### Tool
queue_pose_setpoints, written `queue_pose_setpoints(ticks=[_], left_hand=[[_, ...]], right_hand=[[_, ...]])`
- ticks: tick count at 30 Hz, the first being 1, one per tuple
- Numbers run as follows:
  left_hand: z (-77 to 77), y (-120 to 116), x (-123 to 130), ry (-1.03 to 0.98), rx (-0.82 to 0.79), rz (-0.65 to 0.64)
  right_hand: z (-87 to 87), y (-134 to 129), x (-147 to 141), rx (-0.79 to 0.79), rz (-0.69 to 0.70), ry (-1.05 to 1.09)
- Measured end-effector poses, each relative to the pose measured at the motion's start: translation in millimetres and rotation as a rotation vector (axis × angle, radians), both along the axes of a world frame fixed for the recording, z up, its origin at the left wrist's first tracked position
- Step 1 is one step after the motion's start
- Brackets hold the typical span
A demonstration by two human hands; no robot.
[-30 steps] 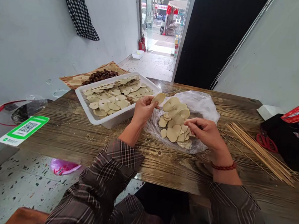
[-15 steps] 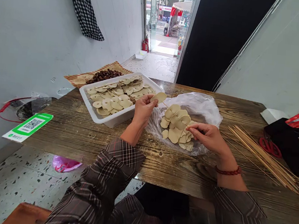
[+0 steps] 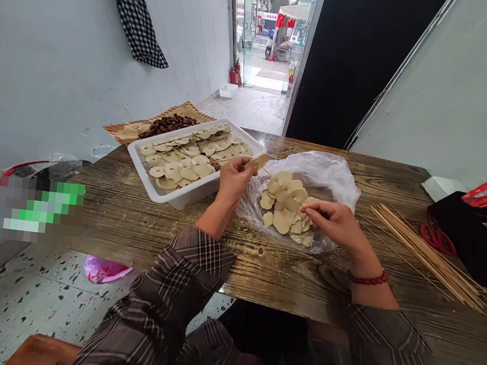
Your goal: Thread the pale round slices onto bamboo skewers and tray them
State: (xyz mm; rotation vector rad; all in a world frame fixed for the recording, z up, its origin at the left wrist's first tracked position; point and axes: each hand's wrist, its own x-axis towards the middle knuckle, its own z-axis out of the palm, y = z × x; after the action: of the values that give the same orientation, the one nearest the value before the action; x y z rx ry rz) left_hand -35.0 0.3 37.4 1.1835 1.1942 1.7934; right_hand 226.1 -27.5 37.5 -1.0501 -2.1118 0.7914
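My left hand [image 3: 231, 182] pinches a pale, flat, round slice [image 3: 258, 161] between thumb and fingers, near the right corner of a white tray [image 3: 184, 200]. Closed on the near end of a thin skewer, my right hand [image 3: 333, 221] holds it over an open clear plastic bag [image 3: 336, 178]. Several threaded slices [image 3: 279, 182] overlap along that skewer, and its far end points toward the slice in my left hand. Loose slices [image 3: 282, 222] lie below in the bag. Rows of skewered slices [image 3: 187, 169] fill the tray.
Bare bamboo skewers [image 3: 428, 256] lie in a bundle on the wooden table [image 3: 233, 269], beside red-handled scissors [image 3: 437, 237] and a black holder [image 3: 462, 231]. Dark brown pieces [image 3: 168, 124] rest on patterned paper behind the tray. A pixelated green-and-white patch [image 3: 47, 207] covers the table's left edge.
The slice in my left hand has tilted and shows a narrower face, its edge nearer the skewer's far end. My right hand stays almost in place. The view has shifted slightly.
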Motion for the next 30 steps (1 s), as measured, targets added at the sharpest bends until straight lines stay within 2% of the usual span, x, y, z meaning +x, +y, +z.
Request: queue_pose_setpoints(ticks=[30], left_hand=[[1.7,-1.3,0.8,0.008,-0.024,-0.005]], right_hand=[[-1.3,0.0,0.2,-0.015,0.012,0.004]])
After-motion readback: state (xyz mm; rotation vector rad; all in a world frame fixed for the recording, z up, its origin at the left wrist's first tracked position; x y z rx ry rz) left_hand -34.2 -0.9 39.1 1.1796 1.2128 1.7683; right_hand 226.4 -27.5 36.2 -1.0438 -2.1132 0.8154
